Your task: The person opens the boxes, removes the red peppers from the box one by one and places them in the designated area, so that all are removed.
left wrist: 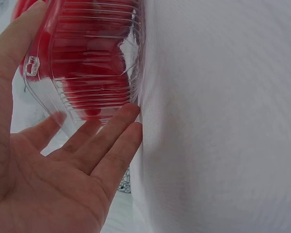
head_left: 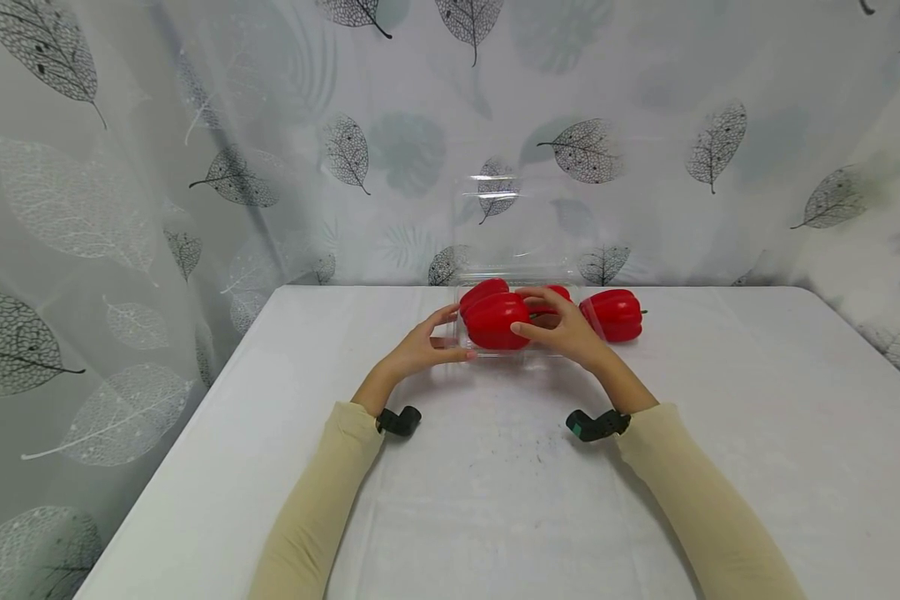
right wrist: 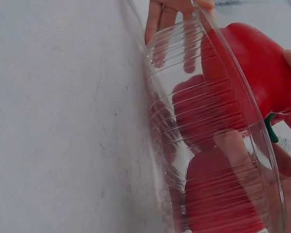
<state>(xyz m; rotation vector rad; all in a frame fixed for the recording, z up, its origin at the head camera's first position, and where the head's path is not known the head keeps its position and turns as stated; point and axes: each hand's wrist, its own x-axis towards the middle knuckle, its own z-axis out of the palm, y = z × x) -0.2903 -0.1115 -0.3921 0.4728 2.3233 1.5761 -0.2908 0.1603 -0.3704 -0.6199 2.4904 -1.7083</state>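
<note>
A clear ribbed plastic container [left wrist: 94, 73] with red bell peppers inside stands at the back of the table. My right hand [head_left: 566, 329] grips a red bell pepper [head_left: 495, 321] at the container's top, thumb on its near side and fingers behind. In the right wrist view that pepper [right wrist: 259, 63] rises above the rim, its green stem toward my palm. My left hand [head_left: 423, 343] is at the container's left end. Seen from the left wrist, its fingers [left wrist: 109, 145] are fairly straight against the ribbed wall, the thumb up by the rim.
Another red bell pepper [head_left: 613, 315] lies on the table just right of the container. The container's transparent lid [head_left: 521, 225] stands raised behind it, before a leaf-patterned curtain [head_left: 405, 75]. A white cloth covers the table [head_left: 480, 500].
</note>
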